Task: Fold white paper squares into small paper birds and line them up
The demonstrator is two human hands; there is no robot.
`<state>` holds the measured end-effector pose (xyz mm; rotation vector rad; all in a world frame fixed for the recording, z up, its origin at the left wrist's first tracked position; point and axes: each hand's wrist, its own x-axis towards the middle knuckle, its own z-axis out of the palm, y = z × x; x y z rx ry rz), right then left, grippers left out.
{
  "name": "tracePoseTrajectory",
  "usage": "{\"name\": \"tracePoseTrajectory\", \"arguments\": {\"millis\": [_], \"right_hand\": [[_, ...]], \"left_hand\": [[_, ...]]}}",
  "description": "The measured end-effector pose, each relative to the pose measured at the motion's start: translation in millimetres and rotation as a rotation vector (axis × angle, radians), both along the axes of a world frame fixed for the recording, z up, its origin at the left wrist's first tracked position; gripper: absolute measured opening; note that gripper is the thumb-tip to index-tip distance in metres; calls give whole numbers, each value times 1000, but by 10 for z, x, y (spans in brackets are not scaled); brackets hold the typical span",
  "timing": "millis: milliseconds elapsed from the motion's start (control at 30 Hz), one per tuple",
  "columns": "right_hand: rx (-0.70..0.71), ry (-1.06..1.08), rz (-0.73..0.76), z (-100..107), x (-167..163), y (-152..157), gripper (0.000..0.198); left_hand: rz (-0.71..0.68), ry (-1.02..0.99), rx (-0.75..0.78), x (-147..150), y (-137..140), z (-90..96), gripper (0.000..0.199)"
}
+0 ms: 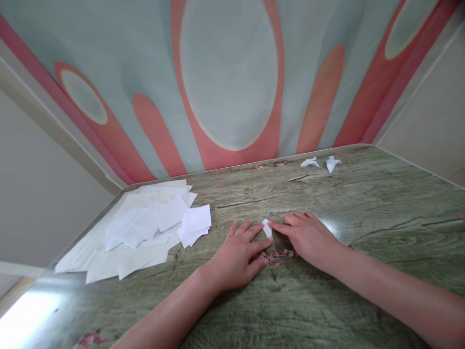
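A small folded piece of white paper (267,228) lies on the wood-grain tabletop (232,320) between my two hands. My left hand (240,252) rests on the table with its fingers spread, and fingertips touch the paper's left side and lower tip. From the right, the stretched index finger of my right hand (307,236) presses the paper's edge. That hand's other visible fingers are bent, and its thumb is hidden. Neither hand is wrapped round the paper. Left of my left hand is a short stack of square white paper sheets (196,220).
A large spread pile of white paper (145,261) covers the table's left side. Two folded white paper figures (310,162) stand near the back right edge. Behind the table rises a wall covering (228,72) with pink and grey-blue shapes.
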<state>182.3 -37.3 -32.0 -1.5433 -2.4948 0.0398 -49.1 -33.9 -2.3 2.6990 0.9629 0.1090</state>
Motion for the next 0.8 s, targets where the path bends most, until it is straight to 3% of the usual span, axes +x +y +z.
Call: {"name": "tracePoseTrajectory", "arguments": {"millis": [200, 367, 467, 667, 800], "right_hand": [[-21, 78, -26, -26, 7, 46, 45], [-130, 503, -85, -104, 94, 154, 38], [-165, 667, -119, -119, 130, 190, 32], [-99, 581, -87, -125, 108, 187, 28], [-102, 566, -86, -137, 113, 198, 26]], "left_hand": [[-7, -3, -24, -23, -15, 34, 42], [7, -97, -136, -134, 42, 55, 75], [97, -197, -54, -109, 205, 94, 63], [-230, -62, -6, 220, 649, 288, 67], [-287, -37, -34, 313, 770, 292, 54]]}}
